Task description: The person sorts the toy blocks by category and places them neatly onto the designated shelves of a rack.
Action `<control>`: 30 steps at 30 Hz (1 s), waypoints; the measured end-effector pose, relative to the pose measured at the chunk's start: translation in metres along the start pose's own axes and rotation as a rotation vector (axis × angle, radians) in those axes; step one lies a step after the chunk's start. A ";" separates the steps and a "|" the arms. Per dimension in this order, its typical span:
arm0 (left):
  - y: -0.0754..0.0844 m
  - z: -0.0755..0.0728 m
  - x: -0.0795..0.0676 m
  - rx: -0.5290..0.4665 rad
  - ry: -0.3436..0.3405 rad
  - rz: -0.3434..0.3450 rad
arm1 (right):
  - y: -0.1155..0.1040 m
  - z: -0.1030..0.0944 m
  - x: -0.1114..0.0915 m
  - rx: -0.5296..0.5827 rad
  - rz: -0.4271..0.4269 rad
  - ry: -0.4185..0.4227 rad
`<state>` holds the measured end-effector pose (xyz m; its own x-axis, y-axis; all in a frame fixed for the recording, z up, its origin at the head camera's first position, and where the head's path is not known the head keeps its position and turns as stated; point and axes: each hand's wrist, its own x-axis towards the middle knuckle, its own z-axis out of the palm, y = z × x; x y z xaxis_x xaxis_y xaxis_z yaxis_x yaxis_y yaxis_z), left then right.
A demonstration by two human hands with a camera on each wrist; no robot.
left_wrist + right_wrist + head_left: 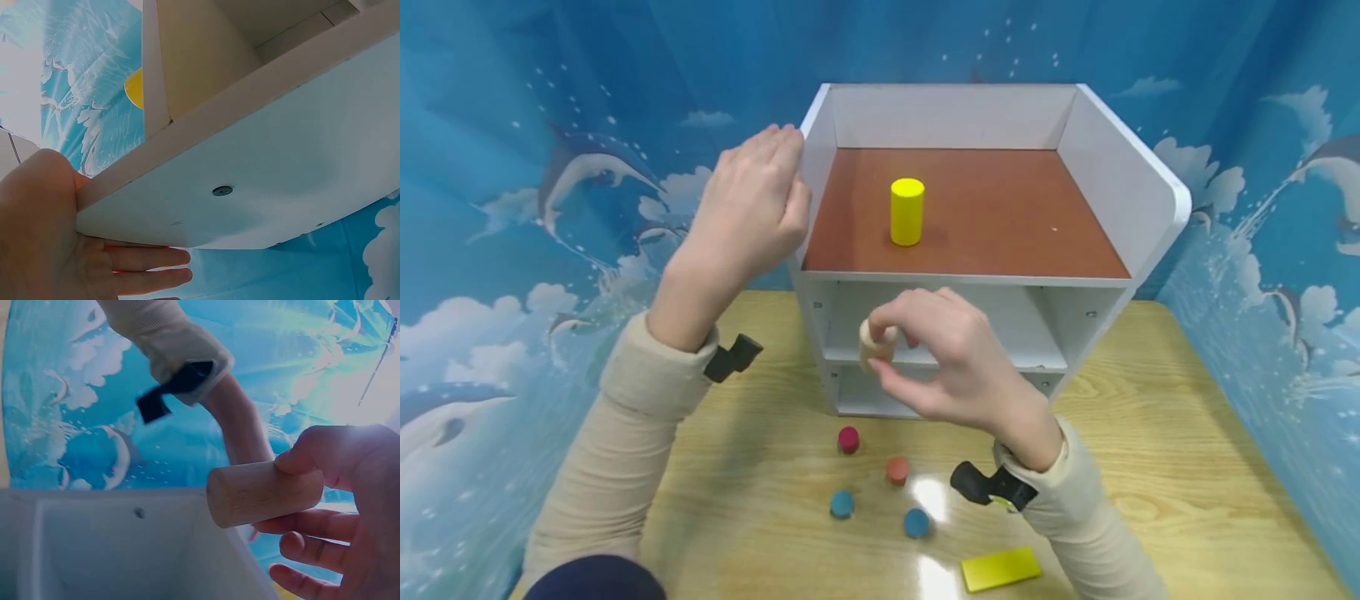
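My right hand (pixel 951 358) pinches a plain wooden cylinder (pixel 262 494) between thumb and fingers, in front of the open compartments of a white shelf unit (pixel 955 117). The right wrist view shows the cylinder lying sideways, one flat end exposed. My left hand (pixel 748 200) is at the unit's left side panel (pixel 250 181); in the left wrist view the panel's edge sits between thumb and fingers, and the fingers (pixel 153 257) are straight along its outer face. A yellow cylinder (pixel 907 212) stands upright on the brown top.
Below the unit, on the wooden table (pixel 760 517), lie a dark red piece (pixel 848 440), an orange piece (pixel 897 470), a blue piece (pixel 842 503), another blue piece (pixel 916 522) and a yellow block (pixel 1001 569). A blue dolphin-print curtain (pixel 625 83) surrounds the table.
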<state>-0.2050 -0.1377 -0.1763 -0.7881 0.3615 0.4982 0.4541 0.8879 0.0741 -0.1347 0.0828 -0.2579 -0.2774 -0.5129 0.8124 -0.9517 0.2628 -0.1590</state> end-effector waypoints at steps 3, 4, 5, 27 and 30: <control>0.000 0.000 0.000 0.001 -0.009 -0.004 | 0.003 -0.011 0.007 -0.003 -0.021 0.044; 0.000 0.000 0.000 -0.001 -0.011 -0.005 | 0.004 -0.015 0.009 -0.001 -0.024 0.055; 0.000 0.000 0.000 -0.003 -0.014 -0.005 | 0.005 -0.018 0.010 -0.002 -0.022 0.064; -0.001 0.000 0.000 -0.008 -0.017 -0.013 | 0.062 -0.083 0.011 -0.142 0.231 0.158; -0.001 0.000 0.000 -0.005 -0.010 -0.005 | 0.071 -0.088 0.007 -0.189 0.280 0.160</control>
<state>-0.2054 -0.1383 -0.1760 -0.7946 0.3597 0.4891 0.4519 0.8884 0.0807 -0.1925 0.1696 -0.2137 -0.4850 -0.2694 0.8320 -0.7965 0.5288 -0.2931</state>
